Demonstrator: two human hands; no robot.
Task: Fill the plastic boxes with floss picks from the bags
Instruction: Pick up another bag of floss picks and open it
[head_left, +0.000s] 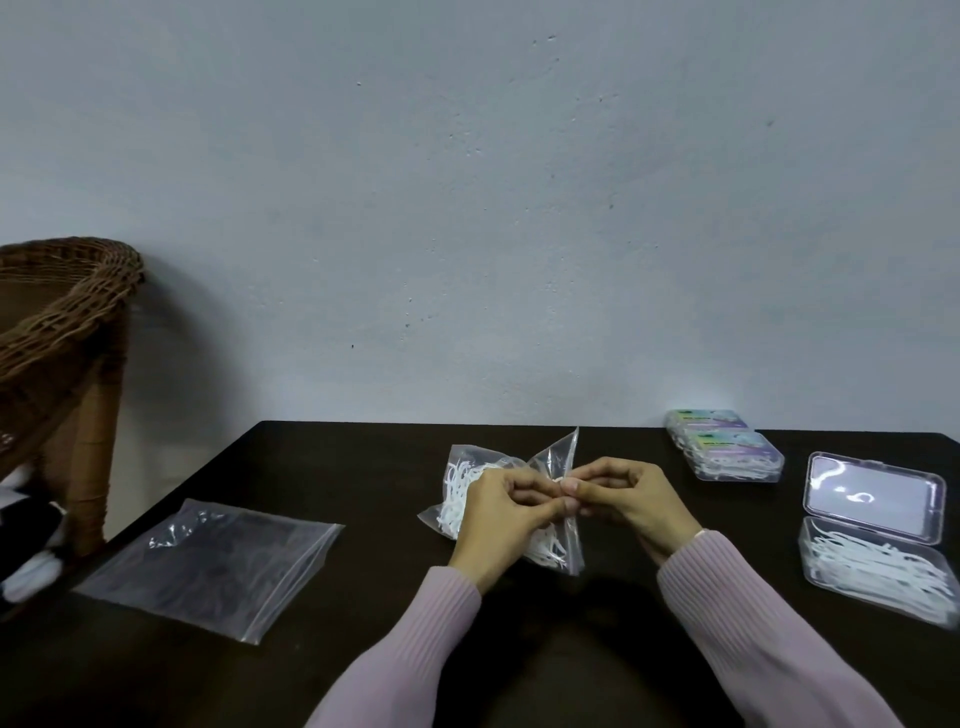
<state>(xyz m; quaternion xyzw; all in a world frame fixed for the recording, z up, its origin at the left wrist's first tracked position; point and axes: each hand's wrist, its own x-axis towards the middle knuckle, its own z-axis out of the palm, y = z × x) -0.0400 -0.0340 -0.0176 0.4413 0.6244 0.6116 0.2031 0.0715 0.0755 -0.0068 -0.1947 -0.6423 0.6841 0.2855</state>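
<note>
Nearest the camera, two arms in ribbed pale pink sleeves (769, 639) reach forward over the dark brown desk (363, 467). The left hand (498, 512) and the right hand (631, 499) meet at the middle of the desk – each grip is clenched on the mouth of a clear zip plastic bag (563, 457), fingers and thumbs pinching its edge. White floss picks (457, 486) are bunched inside this bag, behind the left hand. To the left lies a flat empty clear zip bag (218, 566). At the right edge sits an open clear plastic box (878, 566) holding floss picks, its lid tilted up. Farther back – two closed labelled boxes (727, 449) lie touching. A brown wicker chair (62, 332) stands at far left by the grey wall (467, 208)
</note>
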